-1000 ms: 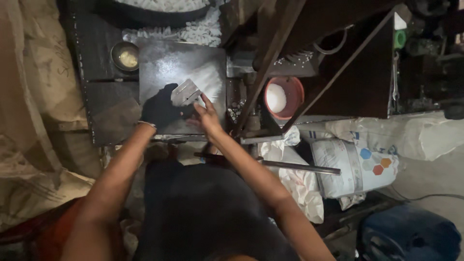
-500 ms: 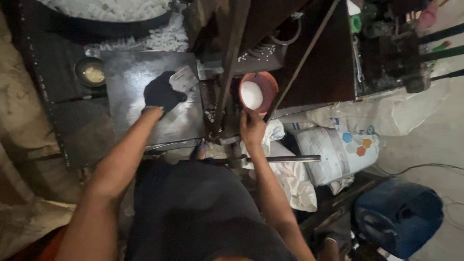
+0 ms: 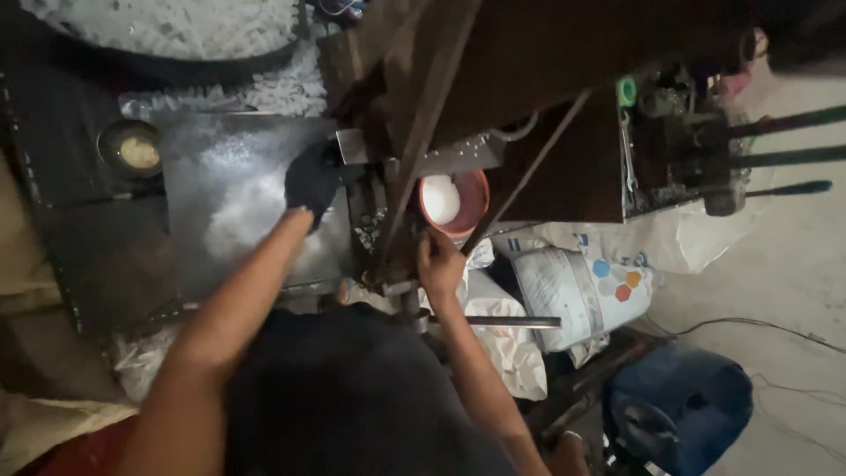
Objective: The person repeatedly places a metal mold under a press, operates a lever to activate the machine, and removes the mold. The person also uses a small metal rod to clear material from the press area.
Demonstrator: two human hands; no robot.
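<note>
Head view, looking straight down, dim and a bit blurred.

Left hand: in a dark glove, resting at the right edge of the metal plate, right up against the metal block of the press frame. Fingers look curled toward the block, but I cannot tell whether they are closed on anything; too dark.

Right hand: bare, at the lower part of the press frame, just below the red bowl. Fingers bent around a part of the frame or a lever there; looks like a closed grip, but exactly what part it holds is not readable.

Red bowl sits right of the frame's upright, with 1 white lump inside. It is just above the right hand; touching or not, cannot tell.

Plate: grey, shiny, dusted with white powder, mostly near its middle. Off its upper left corner, 1 small round tin with yellowish contents.

A pile of white chips lies beyond the plate's far edge.

Right of the person: white sack with coloured hexagons, a horizontal steel rod in front of it, a blue drum lower right on the floor.

Upper right: dark machine with a green cap at its left corner.
</note>
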